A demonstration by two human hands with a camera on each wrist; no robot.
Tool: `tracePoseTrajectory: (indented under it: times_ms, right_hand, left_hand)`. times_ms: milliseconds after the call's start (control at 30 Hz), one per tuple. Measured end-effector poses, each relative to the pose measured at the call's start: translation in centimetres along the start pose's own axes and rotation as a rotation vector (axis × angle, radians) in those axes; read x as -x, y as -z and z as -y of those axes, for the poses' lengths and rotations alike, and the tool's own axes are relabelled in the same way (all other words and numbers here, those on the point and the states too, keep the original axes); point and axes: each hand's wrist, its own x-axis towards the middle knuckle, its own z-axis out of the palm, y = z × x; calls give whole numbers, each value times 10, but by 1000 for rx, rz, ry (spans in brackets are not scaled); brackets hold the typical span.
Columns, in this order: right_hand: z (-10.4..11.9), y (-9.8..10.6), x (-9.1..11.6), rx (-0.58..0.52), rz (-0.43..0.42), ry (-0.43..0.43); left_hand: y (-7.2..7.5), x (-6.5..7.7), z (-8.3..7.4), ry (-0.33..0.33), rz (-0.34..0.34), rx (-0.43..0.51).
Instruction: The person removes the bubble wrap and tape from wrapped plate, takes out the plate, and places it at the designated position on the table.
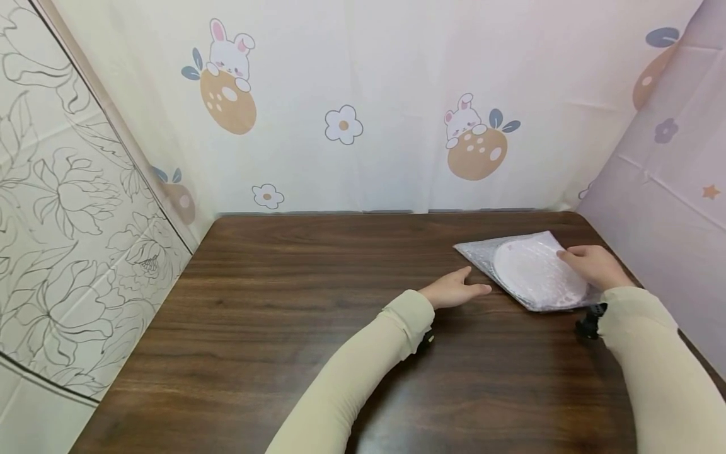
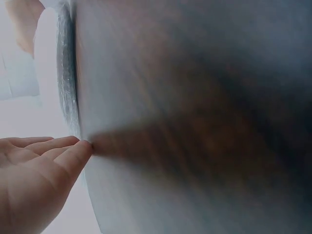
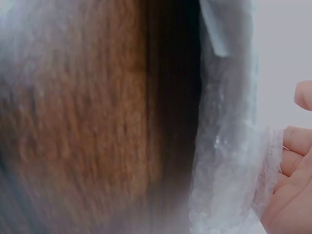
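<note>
A bubble-wrap bag (image 1: 482,255) lies over the back right part of the table, with a white round plate-like thing (image 1: 539,271) showing through it. At its right edge my right hand (image 1: 595,266) grips the bag, thumb on top. The right wrist view shows the fingers (image 3: 292,161) behind the crinkled wrap (image 3: 224,136). To the left of the bag, my left hand (image 1: 455,290) is held with fingers spread and nothing in it. In the left wrist view its fingertips (image 2: 83,146) come near the bag's lower edge.
The dark wooden table (image 1: 272,315) reaches back to a curtain (image 1: 397,126) printed with rabbits and flowers. A flower-patterned panel (image 1: 74,208) stands along the left side, and another curtain (image 1: 669,189) hangs close by the right edge. Each wrist carries a small black device (image 1: 591,321).
</note>
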Motion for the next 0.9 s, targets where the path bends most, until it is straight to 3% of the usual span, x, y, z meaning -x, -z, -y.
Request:
tracePoseTrajectory:
  times_ms: [900]
  right_hand:
    - [32, -13, -2, 5, 53, 79]
  left_hand:
    - [5, 5, 11, 11, -15, 42]
